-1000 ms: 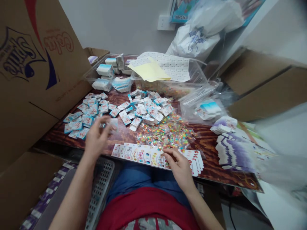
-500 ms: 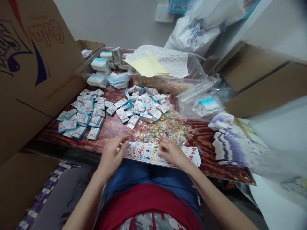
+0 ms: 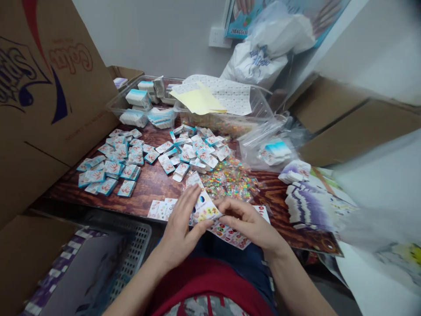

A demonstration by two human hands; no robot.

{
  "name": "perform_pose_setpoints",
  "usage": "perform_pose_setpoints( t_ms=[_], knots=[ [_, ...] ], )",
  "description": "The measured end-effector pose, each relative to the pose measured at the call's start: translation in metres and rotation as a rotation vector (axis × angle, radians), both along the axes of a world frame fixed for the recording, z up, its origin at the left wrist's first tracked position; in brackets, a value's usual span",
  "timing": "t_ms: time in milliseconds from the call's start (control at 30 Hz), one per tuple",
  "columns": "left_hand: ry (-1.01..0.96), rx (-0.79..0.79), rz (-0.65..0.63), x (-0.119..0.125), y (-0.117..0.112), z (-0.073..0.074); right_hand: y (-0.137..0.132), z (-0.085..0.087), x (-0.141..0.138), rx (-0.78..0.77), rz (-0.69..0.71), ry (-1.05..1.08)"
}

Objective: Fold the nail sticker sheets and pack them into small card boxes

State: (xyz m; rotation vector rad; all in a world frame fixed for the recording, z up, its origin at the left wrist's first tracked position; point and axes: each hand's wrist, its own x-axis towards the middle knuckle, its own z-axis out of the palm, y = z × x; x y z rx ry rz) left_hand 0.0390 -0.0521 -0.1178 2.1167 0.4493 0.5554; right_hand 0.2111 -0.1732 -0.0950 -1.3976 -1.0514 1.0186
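Our left hand [image 3: 180, 230] and right hand [image 3: 246, 224] closed, gripping sticker strip [image 3: 205, 210] from 2 sides above desk [image 3: 153, 184] edge; pinching both sides keeps it steady. Strip's tail trails toward 5 o'clock; printed cards [image 3: 186, 151] lie at 11 o'clock.

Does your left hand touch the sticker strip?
Touching: the head view shows the left hand pressing on the sticker strip.
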Motion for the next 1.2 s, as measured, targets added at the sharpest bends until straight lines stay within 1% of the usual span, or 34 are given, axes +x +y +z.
perform_pose_setpoints(
  t_ms=[67,133,267,333,400,433,500,567,600,667,767,833,900,1000,1067,1133,1200],
  knots=[
    [0.000,-0.094,-0.032,0.001,0.002,0.000,0.002,0.002,-0.006,0.020,0.018,-0.078],
    [-0.003,-0.164,-0.025,0.000,0.004,0.000,0.004,0.002,-0.010,0.027,0.029,-0.114],
    [0.007,-0.291,0.075,-0.002,0.005,0.001,0.009,0.001,-0.013,0.015,0.041,-0.128],
    [0.005,-0.360,0.104,-0.001,0.005,0.000,0.012,0.001,-0.014,-0.002,0.037,-0.140],
    [0.000,-0.389,0.090,0.000,0.005,-0.001,0.017,0.002,-0.017,-0.014,-0.002,-0.199],
    [-0.008,-0.392,0.079,0.001,0.006,-0.002,0.020,0.003,-0.018,-0.004,-0.037,-0.262],
    [-0.036,-0.407,0.079,0.001,0.007,-0.002,0.025,0.003,-0.020,0.062,-0.133,-0.427],
    [-0.063,-0.462,0.121,-0.001,0.010,0.000,0.028,0.001,-0.019,0.116,-0.200,-0.564],
    [-0.076,-0.488,0.147,-0.004,0.012,0.002,0.028,0.000,-0.017,0.113,-0.197,-0.596],
    [-0.084,-0.523,0.152,-0.010,0.018,0.007,0.026,-0.005,-0.013,0.042,-0.112,-0.580],
    [-0.091,-0.640,0.038,-0.017,0.024,0.008,0.021,-0.010,-0.013,-0.034,0.055,-0.426],
    [-0.107,-0.772,0.007,-0.015,0.024,0.002,0.020,-0.013,-0.019,-0.014,0.090,-0.328],
    [-0.087,-0.874,-0.010,-0.009,0.018,-0.009,0.021,-0.017,-0.029,0.029,0.063,-0.326],
    [0.021,-0.996,-0.141,-0.002,0.006,-0.025,0.025,-0.028,-0.043,0.064,-0.068,-0.461],
    [0.061,-1.072,-0.193,0.000,0.001,-0.033,0.024,-0.037,-0.045,0.042,-0.182,-0.523],
    [0.070,-1.110,-0.151,-0.001,0.001,-0.038,0.019,-0.043,-0.042,-0.010,-0.255,-0.465],
    [0.063,-1.101,-0.049,-0.001,0.004,-0.040,0.011,-0.044,-0.035,-0.069,-0.246,-0.274]
  ],
)
